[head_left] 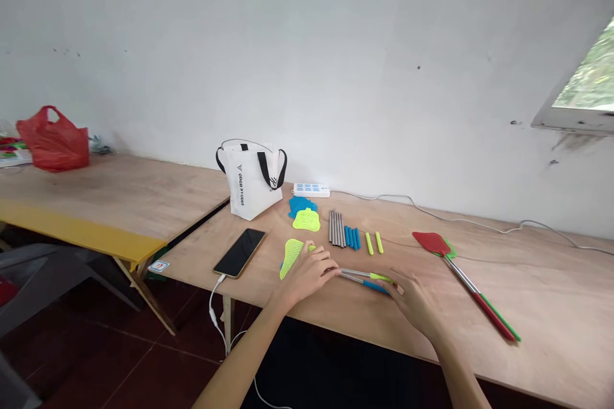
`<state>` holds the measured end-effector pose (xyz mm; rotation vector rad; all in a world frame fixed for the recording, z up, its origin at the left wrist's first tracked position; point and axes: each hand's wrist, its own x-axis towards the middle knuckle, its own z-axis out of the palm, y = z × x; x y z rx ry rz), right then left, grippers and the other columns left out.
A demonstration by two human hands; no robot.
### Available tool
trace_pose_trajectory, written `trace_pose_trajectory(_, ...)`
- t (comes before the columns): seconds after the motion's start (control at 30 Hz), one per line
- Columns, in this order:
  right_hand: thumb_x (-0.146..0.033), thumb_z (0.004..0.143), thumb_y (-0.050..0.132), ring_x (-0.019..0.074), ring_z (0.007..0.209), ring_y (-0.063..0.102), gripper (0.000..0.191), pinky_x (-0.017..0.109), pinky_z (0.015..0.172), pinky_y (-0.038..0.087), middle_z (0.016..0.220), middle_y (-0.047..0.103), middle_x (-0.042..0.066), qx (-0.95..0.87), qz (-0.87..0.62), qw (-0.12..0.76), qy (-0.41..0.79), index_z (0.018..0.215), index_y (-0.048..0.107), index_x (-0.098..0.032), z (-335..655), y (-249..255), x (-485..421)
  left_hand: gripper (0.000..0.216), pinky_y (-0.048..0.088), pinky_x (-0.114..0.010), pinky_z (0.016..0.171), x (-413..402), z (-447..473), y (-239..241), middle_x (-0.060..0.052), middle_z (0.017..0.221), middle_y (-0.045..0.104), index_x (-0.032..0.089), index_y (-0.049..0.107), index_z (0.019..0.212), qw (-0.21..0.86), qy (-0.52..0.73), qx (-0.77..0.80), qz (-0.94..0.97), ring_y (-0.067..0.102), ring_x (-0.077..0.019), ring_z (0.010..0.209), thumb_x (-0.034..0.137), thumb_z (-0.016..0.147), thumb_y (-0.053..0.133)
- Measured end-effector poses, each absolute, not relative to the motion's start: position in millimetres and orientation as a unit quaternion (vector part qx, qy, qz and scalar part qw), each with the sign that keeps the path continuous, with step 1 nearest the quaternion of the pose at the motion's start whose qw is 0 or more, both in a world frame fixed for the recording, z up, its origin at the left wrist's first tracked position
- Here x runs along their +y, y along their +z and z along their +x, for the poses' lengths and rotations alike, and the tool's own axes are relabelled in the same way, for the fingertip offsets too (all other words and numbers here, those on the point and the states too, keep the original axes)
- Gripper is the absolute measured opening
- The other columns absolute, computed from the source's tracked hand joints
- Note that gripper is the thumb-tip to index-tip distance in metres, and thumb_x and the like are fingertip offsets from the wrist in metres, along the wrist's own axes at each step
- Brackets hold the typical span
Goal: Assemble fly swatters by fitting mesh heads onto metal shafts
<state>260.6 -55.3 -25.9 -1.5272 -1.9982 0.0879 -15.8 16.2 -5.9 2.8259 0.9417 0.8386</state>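
A yellow fly swatter (290, 258) and a blue fly swatter (375, 286) lie together near the table's front edge, their metal shafts side by side. Only a sliver of the blue head shows beneath the yellow one. My left hand (311, 271) is closed around the shafts beside the heads, covering part of the yellow mesh. At the other end, my right hand (407, 297) grips the yellow and blue handles with its fingertips. Farther back lie loose metal tubes (337, 229), blue handles (352, 238), yellow handles (374, 243), a yellow swatter head (307, 220) and blue swatter heads (301, 206).
On the right, a red fly swatter (432, 242) lies over a green one (511, 328). A black phone (240, 253) with a white cable is at left. Behind stand a white bag (249, 185) and a power strip (311, 190). A red plastic bag (57, 140) sits on the neighbouring table.
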Motion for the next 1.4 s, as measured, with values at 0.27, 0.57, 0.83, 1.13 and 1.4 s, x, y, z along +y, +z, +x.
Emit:
trace_pose_trajectory(0.27,-0.053,0.101,0.047,0.0231,0.089,0.069,0.038,0.034,0.080,0.051,0.095,0.075,0.005,-0.761,-0.574,0.300,0.043,0.095,0.075,-0.028,264.3,-27.7,-54.6,0.016,0.030,-0.043,0.102,18.8,-22.8,-6.5,0.000,0.092,0.071,0.024,0.073,0.098,0.034,0.251,0.298,0.920,0.061,-0.0191,0.092,0.024,0.100,0.057)
trace_pose_trajectory(0.57,-0.051,0.098,0.053,0.0233,0.084,0.070,0.030,0.030,0.067,0.046,0.092,0.075,0.002,-0.751,-0.617,0.228,0.058,0.091,0.074,-0.030,260.7,-42.9,-56.1,0.010,0.035,-0.040,0.099,27.1,-28.2,-19.4,0.002,0.098,0.069,0.025,0.073,0.092,0.122,0.172,0.336,0.918,0.064,-0.0185,0.095,0.018,0.092,0.065)
trace_pose_trajectory(0.83,-0.051,0.102,0.046,0.0229,0.094,0.066,0.035,0.035,0.082,0.049,0.098,0.068,0.004,-0.746,-0.608,0.270,-0.031,0.103,0.072,-0.029,260.3,-67.9,-40.9,0.022,0.036,-0.044,0.108,32.8,-22.7,-35.9,-0.001,0.107,0.066,0.024,0.069,0.103,0.073,0.230,0.347,0.906,0.064,-0.0202,0.104,0.013,0.098,0.050)
trace_pose_trajectory(1.13,-0.043,0.105,0.040,0.0230,0.101,0.064,0.034,0.039,0.090,0.048,0.106,0.067,0.006,-0.754,-0.597,0.266,-0.066,0.116,0.069,-0.029,253.2,-74.5,-38.3,0.029,0.045,-0.040,0.101,31.5,-10.5,-45.4,-0.003,0.110,0.063,0.025,0.066,0.109,0.065,0.257,0.365,0.893,0.061,-0.0222,0.107,0.010,0.097,0.045)
trace_pose_trajectory(1.4,-0.042,0.105,0.041,0.0231,0.101,0.064,0.033,0.039,0.089,0.048,0.106,0.066,0.006,-0.755,-0.596,0.266,-0.060,0.113,0.070,-0.030,254.7,-73.6,-38.5,0.031,0.045,-0.041,0.102,31.7,-14.8,-47.3,-0.003,0.112,0.063,0.028,0.067,0.114,0.079,0.270,0.356,0.891,0.060,-0.0225,0.109,0.013,0.099,0.045)
